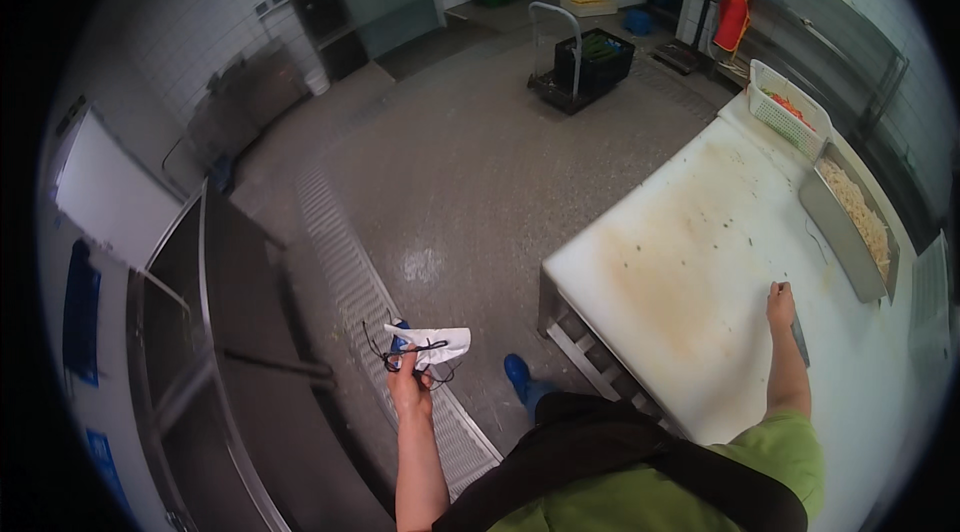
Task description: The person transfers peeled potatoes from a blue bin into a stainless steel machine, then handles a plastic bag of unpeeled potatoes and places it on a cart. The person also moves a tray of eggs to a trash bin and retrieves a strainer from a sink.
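My left hand (408,390) is raised above the floor, fingers closed on a tangle of thin black cord (432,347) and a crumpled white sheet (450,344). A small blue patch shows beside them; whether the sheet is cloth, paper or plastic I cannot tell. Over the white tabletop (640,282) on the right, my right hand (780,306) is closed. A knife blade (800,342) runs back from it beside the forearm, its handle hidden in the fist.
A steel pan (850,252) of pale strips and a white basket (788,112) with red pieces stand along the table's far right side. A cart (575,82) with a black crate stands on the floor ahead. A steel cabinet (260,352) lines the left, beside a floor grate (340,242).
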Demonstrator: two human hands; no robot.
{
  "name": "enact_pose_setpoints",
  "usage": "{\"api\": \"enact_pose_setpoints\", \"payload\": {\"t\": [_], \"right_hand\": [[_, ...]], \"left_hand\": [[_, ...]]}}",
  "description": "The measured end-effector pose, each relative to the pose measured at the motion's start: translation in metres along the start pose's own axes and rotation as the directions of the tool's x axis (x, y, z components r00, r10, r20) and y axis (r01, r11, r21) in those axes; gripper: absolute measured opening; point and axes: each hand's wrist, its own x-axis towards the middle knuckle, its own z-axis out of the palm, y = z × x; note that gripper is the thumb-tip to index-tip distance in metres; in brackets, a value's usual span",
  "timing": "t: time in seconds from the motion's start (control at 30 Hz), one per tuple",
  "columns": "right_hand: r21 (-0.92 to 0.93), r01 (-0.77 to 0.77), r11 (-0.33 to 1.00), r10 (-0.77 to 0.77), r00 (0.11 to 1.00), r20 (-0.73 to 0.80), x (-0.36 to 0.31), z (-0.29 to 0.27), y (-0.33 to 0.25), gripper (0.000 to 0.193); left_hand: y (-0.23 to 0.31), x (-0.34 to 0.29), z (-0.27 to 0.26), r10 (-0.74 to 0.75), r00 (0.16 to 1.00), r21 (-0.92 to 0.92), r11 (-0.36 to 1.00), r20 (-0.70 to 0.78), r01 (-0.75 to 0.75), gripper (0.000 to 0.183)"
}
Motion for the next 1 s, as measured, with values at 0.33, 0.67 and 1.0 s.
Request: {"api": "enact_pose_setpoints", "payload": {"t": [0.33, 0.67, 1.0], "right_hand": [[0.510, 0.250, 0.823, -0.278, 0.960, -0.022, 0.052, 0.223, -0.426, 0.021], [0.320, 0.326, 0.890, -0.445, 0.461, 0.768, 0.004, 0.397, -0.672, 0.028], [-0.496, -0.323, 0.806, 0.590, 0.377, 0.714, 0.061, 0.415, -0.657, 0.023]], "left_hand": [[0.121, 0.301, -0.084, -0.074, 0.974, 0.029, 0.996, -0.215, 0.082, 0.019], [0.237, 0.550, 0.052, -0.233, 0.969, 0.364, 0.912, 0.082, 0.188, 0.034], [0.249, 0.917, 0.430, -0.107, 0.959, 0.269, 0.963, 0.263, 0.033, 0.016]]}}
